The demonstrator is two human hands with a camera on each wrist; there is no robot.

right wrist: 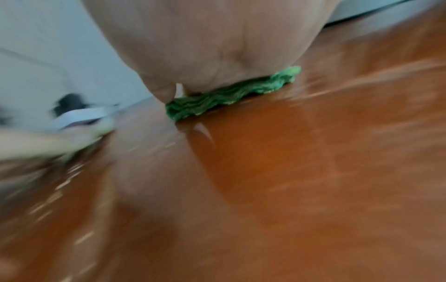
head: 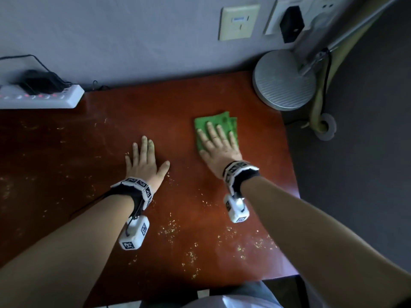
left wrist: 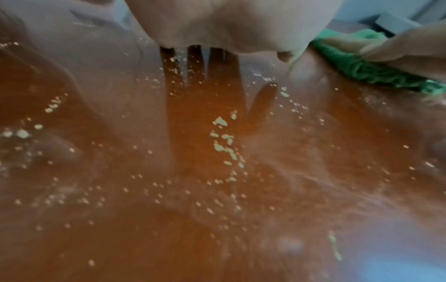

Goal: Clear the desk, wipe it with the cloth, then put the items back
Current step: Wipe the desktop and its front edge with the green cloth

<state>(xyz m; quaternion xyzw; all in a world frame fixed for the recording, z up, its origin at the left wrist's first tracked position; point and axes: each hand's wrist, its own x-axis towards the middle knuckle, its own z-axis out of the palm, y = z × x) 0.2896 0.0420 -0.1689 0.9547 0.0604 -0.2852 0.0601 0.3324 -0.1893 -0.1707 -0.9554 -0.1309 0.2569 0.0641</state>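
Observation:
A folded green cloth point(head: 213, 123) lies on the reddish-brown desk point(head: 155, 112), right of centre. My right hand point(head: 219, 142) presses flat on the cloth with its fingers straight and spread; the cloth's edge point(right wrist: 226, 97) shows under the palm point(right wrist: 205, 47) in the blurred right wrist view. My left hand point(head: 145, 160) lies flat on the bare desk to the cloth's left, fingers straight, holding nothing. Pale crumbs point(head: 171, 227) speckle the near part of the desk, and crumbs point(left wrist: 222, 137) also show under the left palm point(left wrist: 229, 22). The cloth point(left wrist: 362, 70) appears at the upper right of the left wrist view.
A white power strip point(head: 42, 96) with a black plug sits at the back left against the wall. A round metal lamp base point(head: 282, 81) stands at the back right corner. Wall sockets point(head: 239, 22) are above the desk. The desk's right edge point(head: 291, 174) borders dark floor.

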